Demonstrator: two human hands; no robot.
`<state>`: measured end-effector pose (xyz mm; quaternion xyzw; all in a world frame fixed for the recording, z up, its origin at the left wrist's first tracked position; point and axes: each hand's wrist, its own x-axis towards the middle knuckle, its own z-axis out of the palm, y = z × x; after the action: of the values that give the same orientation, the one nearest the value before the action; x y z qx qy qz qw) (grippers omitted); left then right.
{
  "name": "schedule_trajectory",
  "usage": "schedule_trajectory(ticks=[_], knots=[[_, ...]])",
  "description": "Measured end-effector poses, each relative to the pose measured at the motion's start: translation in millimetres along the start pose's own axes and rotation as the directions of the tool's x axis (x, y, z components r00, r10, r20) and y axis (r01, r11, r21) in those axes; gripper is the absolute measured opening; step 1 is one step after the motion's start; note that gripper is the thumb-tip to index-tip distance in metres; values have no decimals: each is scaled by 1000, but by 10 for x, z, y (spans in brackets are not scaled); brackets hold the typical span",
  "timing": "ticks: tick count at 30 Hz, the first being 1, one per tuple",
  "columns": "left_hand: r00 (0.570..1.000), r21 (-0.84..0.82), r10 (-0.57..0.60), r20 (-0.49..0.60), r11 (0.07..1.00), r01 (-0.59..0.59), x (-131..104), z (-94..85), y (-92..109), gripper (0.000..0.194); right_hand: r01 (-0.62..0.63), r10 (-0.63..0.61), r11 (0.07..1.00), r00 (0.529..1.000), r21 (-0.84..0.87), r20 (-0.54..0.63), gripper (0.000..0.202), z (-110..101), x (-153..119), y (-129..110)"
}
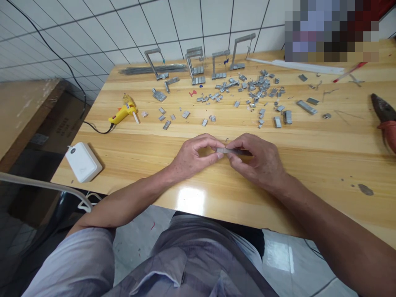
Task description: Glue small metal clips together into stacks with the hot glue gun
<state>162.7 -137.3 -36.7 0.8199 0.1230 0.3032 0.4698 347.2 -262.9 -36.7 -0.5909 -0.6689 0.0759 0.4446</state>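
Low over the wooden table (148, 144), a thin grey strip (223, 151) is held level between both hands. My left hand (199, 156) pinches its left end between thumb and fingertips. The fingers of my right hand (258, 160) are closed on the strip just beside them, and its darker right part runs under my right palm. The fingertips of the two hands nearly touch. Beyond them lie many small grey pieces (262, 84), some single and some in a loose heap.
Several grey angled stands (219, 66) rise near the tiled wall. A yellow glue gun (123, 112) with a black cord and a white box (83, 161) are at the left. Red-handled pliers (386, 123) lie at the far right. White strips (309, 66) lie at the back.
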Motion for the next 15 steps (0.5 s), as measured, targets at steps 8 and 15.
schedule_trajectory(ticks=[8, 15], knots=[[1000, -12, -25, 4, 1000, 25, -1, 2, -6, 12, -17, 17, 1000, 1000, -9, 11, 8, -8, 5, -14], [1000, -19, -14, -4, 1000, 14, -5, 7, -15, 10, -10, 10, 1000, 1000, -9, 7, 8, 7, 2, -7]])
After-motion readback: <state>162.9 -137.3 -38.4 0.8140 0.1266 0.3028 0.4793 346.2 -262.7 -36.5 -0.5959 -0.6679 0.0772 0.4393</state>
